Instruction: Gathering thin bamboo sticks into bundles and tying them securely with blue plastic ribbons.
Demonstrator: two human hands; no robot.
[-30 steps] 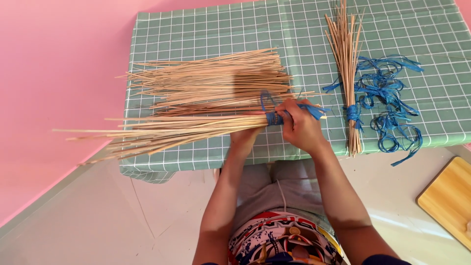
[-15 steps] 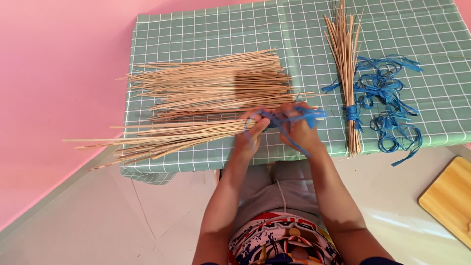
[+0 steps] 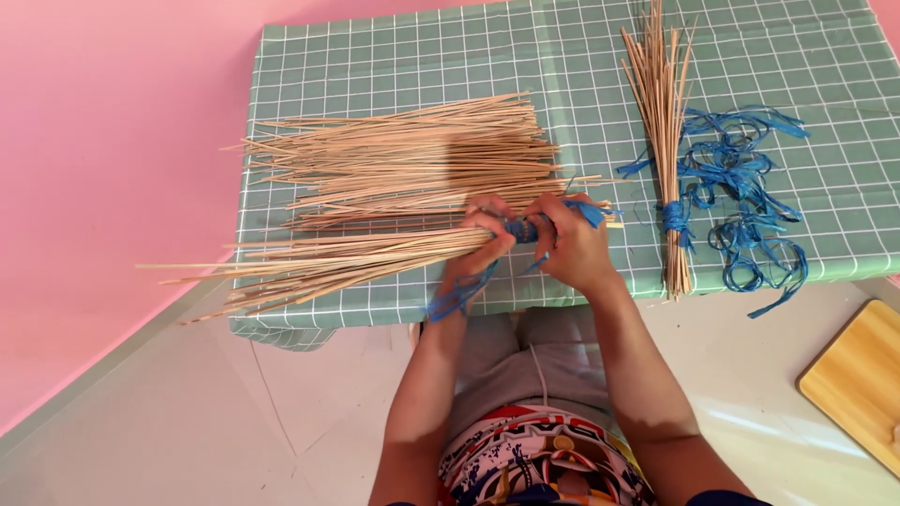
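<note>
Near edge: the left hand [image 3: 480, 245] and right hand [image 3: 572, 245] sit together at the table's [image 3: 375, 56] front edge, closed around a bundle of thin sticks [image 3: 319, 262] whose tips overhang the left corner.
Left approach: blocked low by those fanned tips; a pink wall [image 3: 103, 141] stands beyond.
Behind the hands: the loose stick pile [image 3: 412, 159] fills the cloth's middle.
Right side: a tied bundle [image 3: 661, 141] lies upright, blue ribbon strips [image 3: 745, 197] tangled just beside it.
Open cloth: far left strip above the pile, the band between pile and tied bundle, far right corner.
Floor right: a wooden board [image 3: 858, 379].
</note>
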